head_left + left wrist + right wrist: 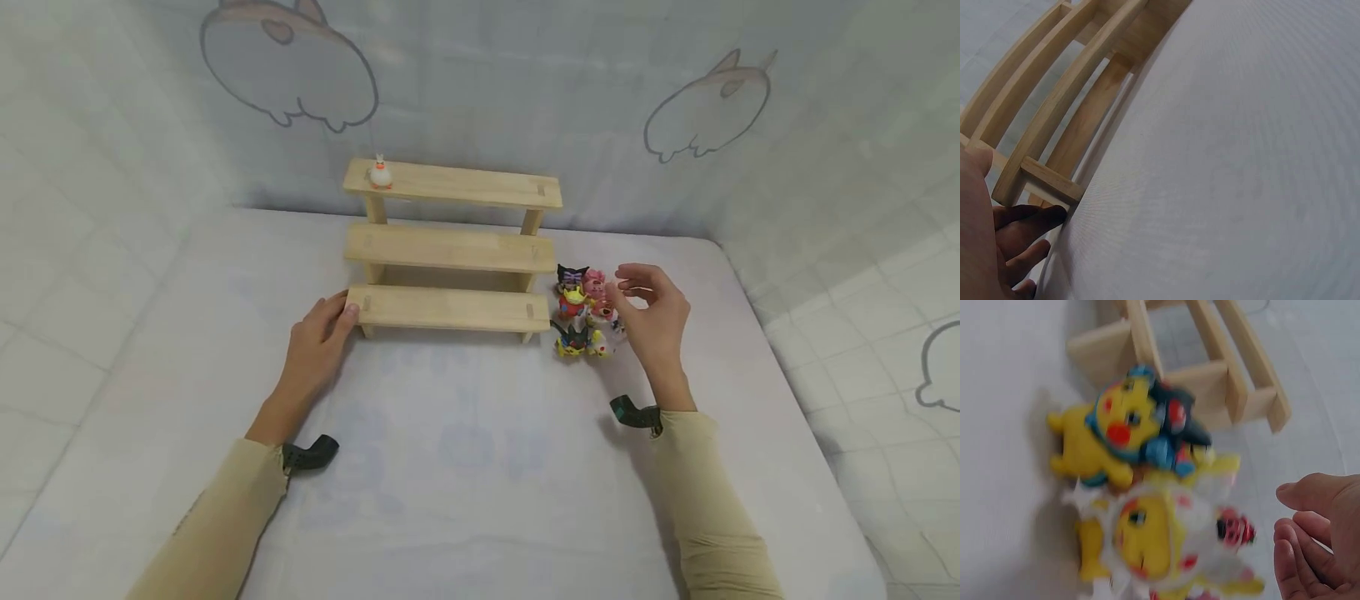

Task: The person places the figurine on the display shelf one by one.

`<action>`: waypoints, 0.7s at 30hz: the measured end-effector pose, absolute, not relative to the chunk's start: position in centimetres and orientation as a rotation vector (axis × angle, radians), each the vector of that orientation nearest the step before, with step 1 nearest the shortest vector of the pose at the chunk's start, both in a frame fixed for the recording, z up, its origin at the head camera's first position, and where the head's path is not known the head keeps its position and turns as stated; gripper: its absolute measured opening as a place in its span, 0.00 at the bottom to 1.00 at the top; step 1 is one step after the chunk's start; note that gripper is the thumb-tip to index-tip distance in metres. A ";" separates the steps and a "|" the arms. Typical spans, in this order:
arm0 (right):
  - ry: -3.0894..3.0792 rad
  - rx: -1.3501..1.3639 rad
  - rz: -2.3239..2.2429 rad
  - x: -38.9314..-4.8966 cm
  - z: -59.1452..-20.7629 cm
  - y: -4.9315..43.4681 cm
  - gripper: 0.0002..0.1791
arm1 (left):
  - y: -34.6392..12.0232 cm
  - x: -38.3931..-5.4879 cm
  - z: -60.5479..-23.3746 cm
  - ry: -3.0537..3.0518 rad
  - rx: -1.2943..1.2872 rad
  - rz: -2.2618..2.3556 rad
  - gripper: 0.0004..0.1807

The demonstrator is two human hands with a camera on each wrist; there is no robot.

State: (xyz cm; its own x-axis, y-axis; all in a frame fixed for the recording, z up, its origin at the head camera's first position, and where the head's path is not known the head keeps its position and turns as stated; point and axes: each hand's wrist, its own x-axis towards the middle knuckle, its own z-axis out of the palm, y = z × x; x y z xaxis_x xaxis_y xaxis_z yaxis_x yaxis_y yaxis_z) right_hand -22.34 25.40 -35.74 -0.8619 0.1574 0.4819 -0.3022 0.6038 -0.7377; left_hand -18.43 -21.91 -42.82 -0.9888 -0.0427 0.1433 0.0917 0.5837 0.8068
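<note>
A three-tier wooden display shelf stands on the table. My left hand holds the left end of its lowest board, thumb on top and fingers around the end by the leg. My right hand hovers at the right side of a cluster of small figurines, fingers loosely curved, nothing between them. The cluster includes a yellow figurine in a dark hood and a yellow one in a white hood. Behind them are a red and yellow figurine, a pink one and a black-eared one.
A white duck-like figurine stands at the left of the top board. The table has a pale cloth, and a curtain with cartoon animals hangs behind. Dark wrist cameras sit at both sleeves.
</note>
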 end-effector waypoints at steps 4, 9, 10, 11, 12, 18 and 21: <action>-2.343 0.069 1.161 -22.8 -36.2 27.0 0.17 | -21.8 -18.7 -42.8 -2.661 -0.024 -1.369 0.32; -2.345 0.039 1.148 -23.3 -36.9 28.6 0.17 | -22.1 -19.0 -42.5 -2.634 -0.041 -1.362 0.31; -2.354 0.032 1.146 -23.3 -37.1 28.8 0.17 | -22.1 -19.1 -42.4 -2.627 -0.041 -1.366 0.30; -2.364 0.024 1.144 -23.3 -37.3 29.1 0.17 | -22.2 -19.1 -42.4 -2.620 -0.042 -1.367 0.30; -2.378 0.012 1.142 -23.2 -37.5 29.4 0.17 | -22.2 -19.1 -42.4 -2.617 -0.044 -1.368 0.30; -2.483 -0.010 1.196 -22.5 -38.6 31.1 0.17 | -22.0 -19.5 -42.7 -2.625 -0.041 -1.365 0.30; -2.542 0.000 1.245 -22.2 -39.0 31.6 0.17 | -21.7 -19.6 -43.2 -2.629 -0.048 -1.378 0.30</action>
